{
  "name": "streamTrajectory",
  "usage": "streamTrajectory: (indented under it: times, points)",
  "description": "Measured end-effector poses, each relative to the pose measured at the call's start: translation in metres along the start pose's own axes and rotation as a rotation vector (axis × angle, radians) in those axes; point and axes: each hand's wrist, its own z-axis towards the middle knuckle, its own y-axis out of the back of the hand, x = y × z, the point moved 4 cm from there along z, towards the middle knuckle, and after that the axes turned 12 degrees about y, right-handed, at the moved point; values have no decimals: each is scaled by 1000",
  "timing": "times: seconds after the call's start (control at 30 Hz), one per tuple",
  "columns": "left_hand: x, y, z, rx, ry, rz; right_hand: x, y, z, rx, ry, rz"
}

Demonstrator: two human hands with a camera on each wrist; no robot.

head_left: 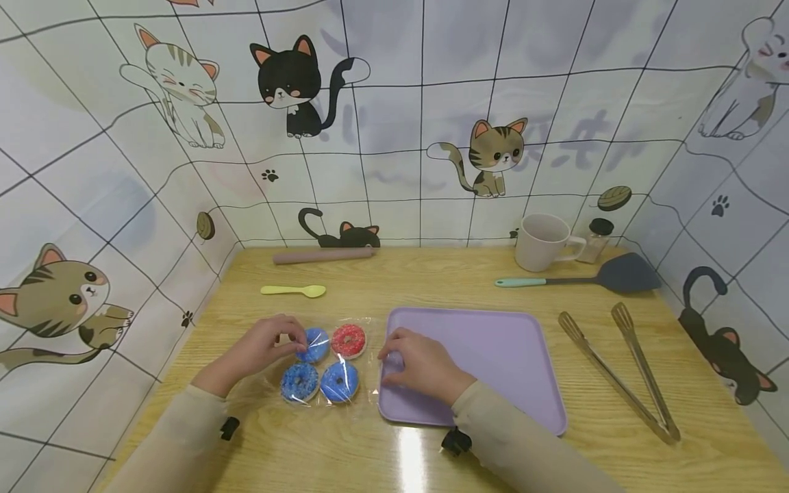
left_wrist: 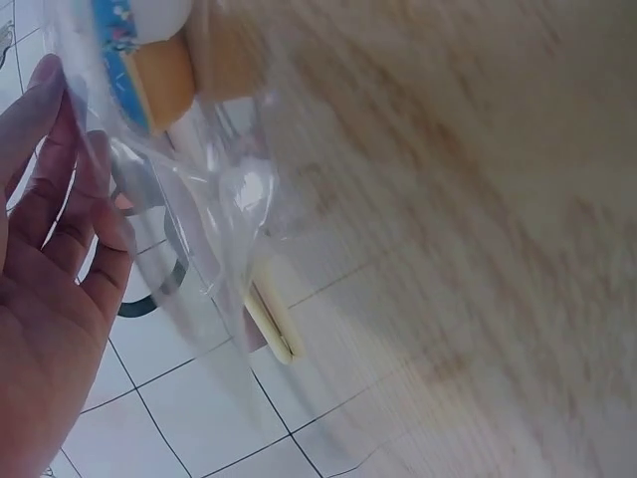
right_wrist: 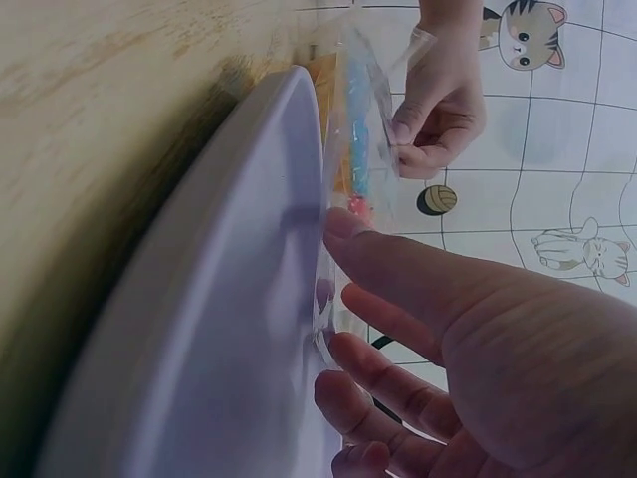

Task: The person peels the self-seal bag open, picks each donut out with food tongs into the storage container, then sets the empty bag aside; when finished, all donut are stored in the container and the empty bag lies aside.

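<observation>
The left hand (head_left: 271, 342) pinches the clear bag (head_left: 328, 365) of doughnuts (head_left: 340, 383), just left of the tray (head_left: 493, 363); the right hand (head_left: 422, 363), half open, grips nothing I can make out. A hard tug might split the plastic, scattering doughnuts.

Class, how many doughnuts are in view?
4: a blue doughnut back left, a red doughnut back right, a speckled blue doughnut front left, another blue doughnut front right. None seems hidden.
</observation>
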Motion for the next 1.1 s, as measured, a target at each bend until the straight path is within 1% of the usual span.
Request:
streamTrajectory:
  times: [0.17,0.47,0.63,0.73,0.87,1.1]
  points:
    - [2,3,-2,-4,21,-44,0,0,-1,0,1,0]
    - [1,11,-5,-16,57,-164,0,-1,0,-11,20,-8]
    - [1,14,-6,-19,74,-221,0,-1,1,5,32,-16]
    - [-1,14,-6,-22,75,-220,0,0,3,11,36,-14]
    - [-4,11,-6,-7,69,-192,1,1,6,-13,47,-9]
    - [-1,5,-4,7,94,-124,3,-1,14,-59,75,-28]
